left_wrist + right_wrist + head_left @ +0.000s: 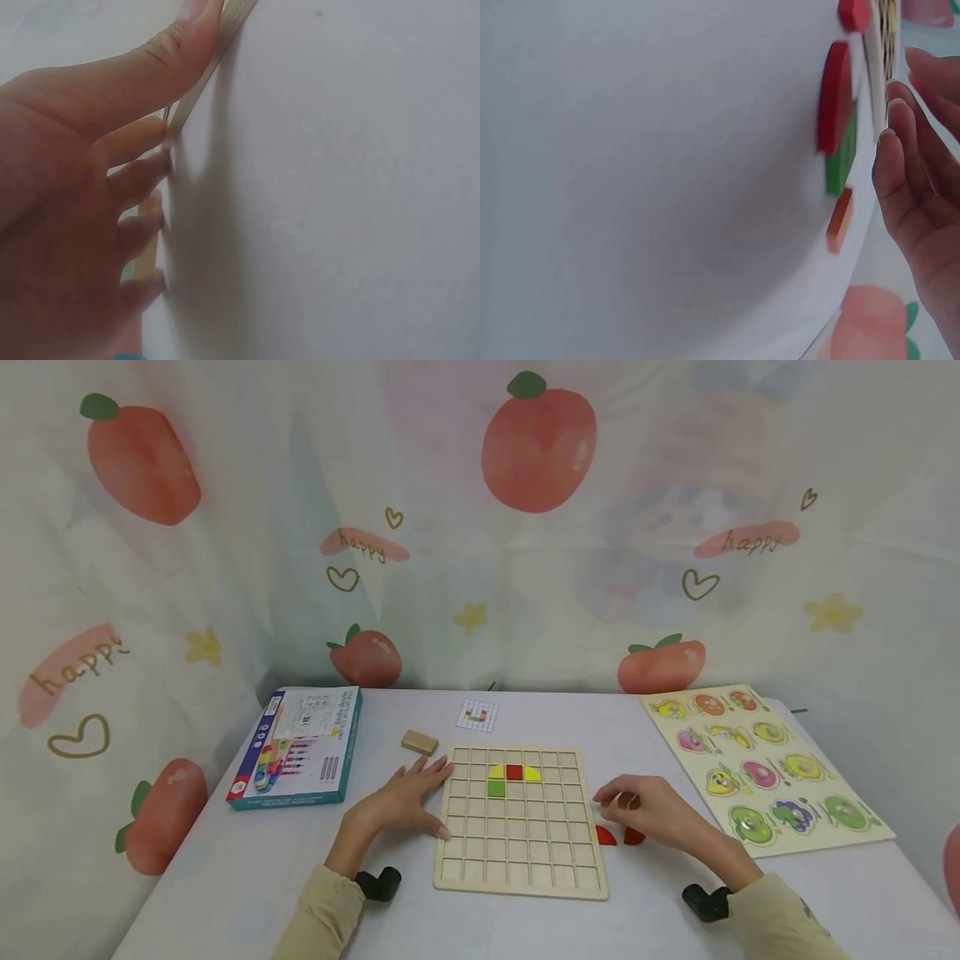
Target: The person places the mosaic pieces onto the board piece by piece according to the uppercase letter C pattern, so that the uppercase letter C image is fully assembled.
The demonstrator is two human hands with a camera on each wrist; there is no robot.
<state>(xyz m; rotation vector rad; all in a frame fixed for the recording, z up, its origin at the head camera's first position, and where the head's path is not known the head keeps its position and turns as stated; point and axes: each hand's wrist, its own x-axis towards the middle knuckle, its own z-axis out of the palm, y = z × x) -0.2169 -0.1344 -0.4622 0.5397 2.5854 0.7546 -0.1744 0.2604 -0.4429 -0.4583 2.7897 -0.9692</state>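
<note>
A wooden grid board (517, 852) lies mid-table, with a red square (514, 772), a green square (497, 788) and two yellow rounded pieces (532, 774) in its upper cells. My left hand (401, 802) is spread along its left edge, thumb and fingertips touching the rim. Off the board's right side my right hand (648, 806) hovers with loosely bent fingers; no piece shows between its fingertips. Below it lie red curved pieces (633, 836). The right wrist view also shows a green block (841, 154) and an orange block (840, 221), which the hand mostly hides in the head view.
Behind the board are a small wooden block (419, 742) and a pattern card (477, 716) with a coloured grid. A boxed toy set (300, 747) lies at left, and a fruit-and-vegetable puzzle board (765, 768) at right. A printed curtain (487, 568) hangs behind the table.
</note>
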